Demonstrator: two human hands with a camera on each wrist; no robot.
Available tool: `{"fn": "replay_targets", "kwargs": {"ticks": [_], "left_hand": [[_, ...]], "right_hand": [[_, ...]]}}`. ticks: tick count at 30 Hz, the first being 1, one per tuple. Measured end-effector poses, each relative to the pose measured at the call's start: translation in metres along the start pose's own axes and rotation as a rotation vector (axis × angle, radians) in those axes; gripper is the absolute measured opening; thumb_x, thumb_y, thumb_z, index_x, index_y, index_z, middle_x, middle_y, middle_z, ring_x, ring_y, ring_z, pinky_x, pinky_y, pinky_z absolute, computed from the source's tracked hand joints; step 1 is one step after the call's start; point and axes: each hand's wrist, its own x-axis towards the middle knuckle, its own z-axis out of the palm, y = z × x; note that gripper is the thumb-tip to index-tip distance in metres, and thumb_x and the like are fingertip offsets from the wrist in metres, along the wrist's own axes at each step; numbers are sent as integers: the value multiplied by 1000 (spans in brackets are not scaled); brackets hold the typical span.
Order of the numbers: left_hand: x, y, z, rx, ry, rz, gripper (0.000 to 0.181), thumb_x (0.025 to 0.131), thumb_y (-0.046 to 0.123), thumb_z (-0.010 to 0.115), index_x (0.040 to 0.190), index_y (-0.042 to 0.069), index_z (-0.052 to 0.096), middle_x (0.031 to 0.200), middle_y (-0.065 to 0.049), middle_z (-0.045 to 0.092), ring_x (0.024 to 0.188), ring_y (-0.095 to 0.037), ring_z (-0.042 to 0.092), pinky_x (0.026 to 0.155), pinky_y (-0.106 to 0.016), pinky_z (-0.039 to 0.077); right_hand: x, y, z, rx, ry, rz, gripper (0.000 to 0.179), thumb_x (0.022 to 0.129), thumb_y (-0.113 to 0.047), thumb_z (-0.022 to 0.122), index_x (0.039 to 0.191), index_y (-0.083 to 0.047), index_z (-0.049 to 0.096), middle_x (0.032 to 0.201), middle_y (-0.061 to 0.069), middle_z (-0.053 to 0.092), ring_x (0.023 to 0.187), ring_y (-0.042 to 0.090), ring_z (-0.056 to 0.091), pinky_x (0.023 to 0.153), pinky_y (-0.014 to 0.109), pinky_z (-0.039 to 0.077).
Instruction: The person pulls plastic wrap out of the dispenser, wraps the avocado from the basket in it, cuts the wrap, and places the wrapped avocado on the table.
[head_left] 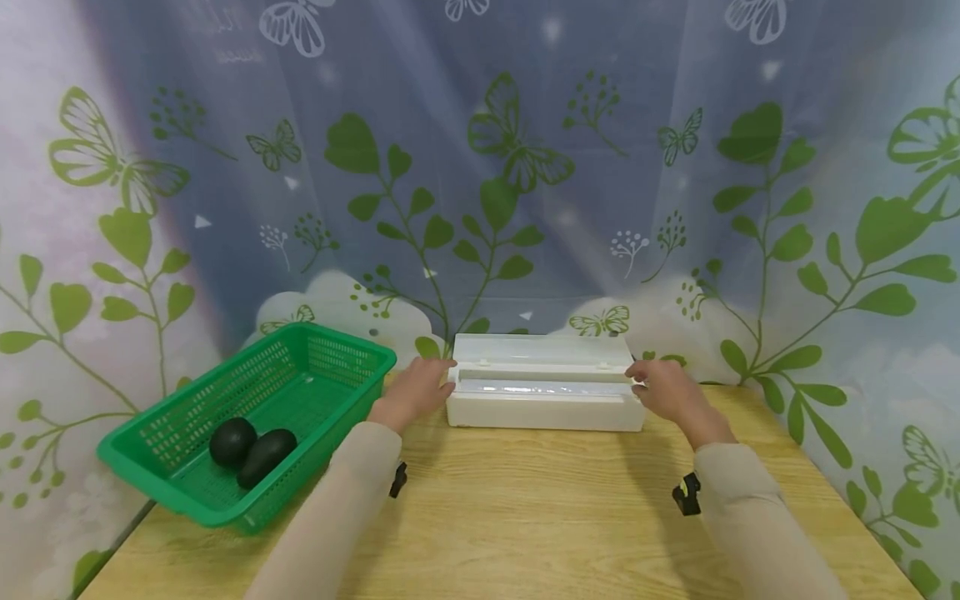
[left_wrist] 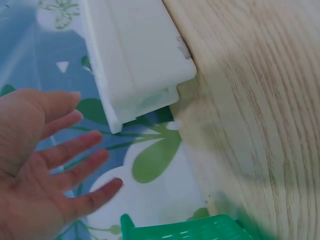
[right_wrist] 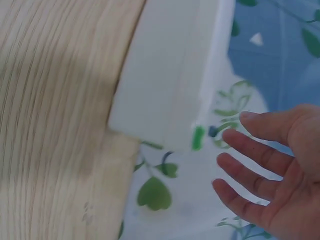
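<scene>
A white cling film dispenser box [head_left: 546, 412] lies lengthwise near the back of the table, its lid [head_left: 543, 348] tilted up and back. Inside its long slot shows a shiny clear roll of film [head_left: 543, 388]. At the box's left end is my left hand [head_left: 422, 387]; in the left wrist view this hand [left_wrist: 55, 165] has its fingers spread, with a gap between them and the box. My right hand [head_left: 669, 390] is at the opposite end. The right wrist view shows the same hand [right_wrist: 275, 170] with loosely extended fingers beside the box [right_wrist: 160, 75], nothing in its grasp.
To the left stands a green plastic basket [head_left: 341, 417] with a perforated wall, holding two dark, avocado-like fruits [head_left: 232, 442]. A patterned curtain [head_left: 480, 250] hangs right behind the wooden table [head_left: 540, 508].
</scene>
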Motion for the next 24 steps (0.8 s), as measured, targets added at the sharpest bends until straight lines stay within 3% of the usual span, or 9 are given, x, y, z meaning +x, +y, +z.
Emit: {"fn": "replay_targets", "kwargs": {"ticks": [6,10,17,24], "left_hand": [[20,-2,3,-84,20,60,34,101,7,63,134,-1,66,136,-20,67,126,-36,64,107,-49,54],[29,2,9,-146,20,68,31,99,5,66,129,-1,68,128,-20,69,123,-38,62,106,-50,53],[37,5,20,-209,-26,-63,29,99,12,69,128,11,72,131,-15,67,128,-34,54,106,-50,52],[42,3,27,-198,2,-70,12,98,16,71,102,10,80,121,-10,71,122,-33,58,102,-50,54]], "right_hand": [[13,15,7,-7,-28,-13,27,94,-2,70,119,6,70,118,31,70,106,47,67,90,59,57],[20,22,13,-16,-49,-23,24,95,-7,71,116,5,73,117,28,72,107,47,67,93,59,56],[23,26,21,-15,-63,-20,11,97,-8,69,97,-2,78,108,19,76,107,44,67,91,56,57],[21,20,25,-28,-40,35,11,98,-7,66,97,-2,76,109,19,73,98,38,69,86,53,58]]}}
